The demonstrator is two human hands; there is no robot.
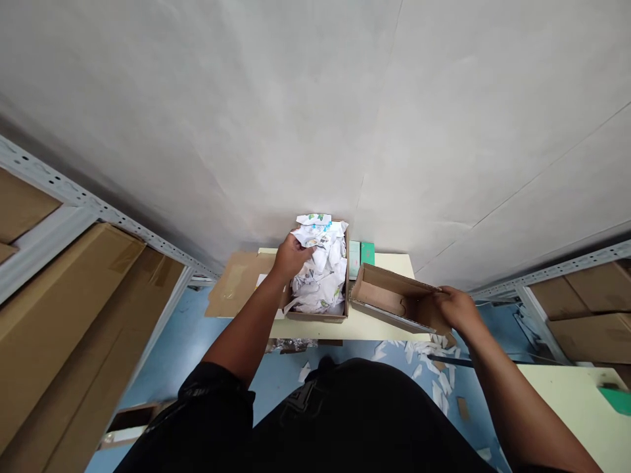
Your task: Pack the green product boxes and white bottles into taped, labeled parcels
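My left hand [292,256] is closed on a crumpled sheet of printed white paper [315,231] at the far end of a cardboard box. That box [318,318] stands on the table and is filled with crumpled white paper [320,289]; whatever lies under the paper is hidden. To its right, my right hand [453,306] grips the end wall of a second, open cardboard box [389,287], which is tilted. Its visible inside is bare brown card. The fingers of my right hand are partly hidden by the box wall.
A pale yellow table [379,328] stands against a grey wall. Behind the boxes are a green carton [367,253] and a pale carton [354,259]. Flat cardboard [239,282] lies left. Paper scraps [438,374] litter the blue floor. Shelves with large cartons [69,309] flank both sides.
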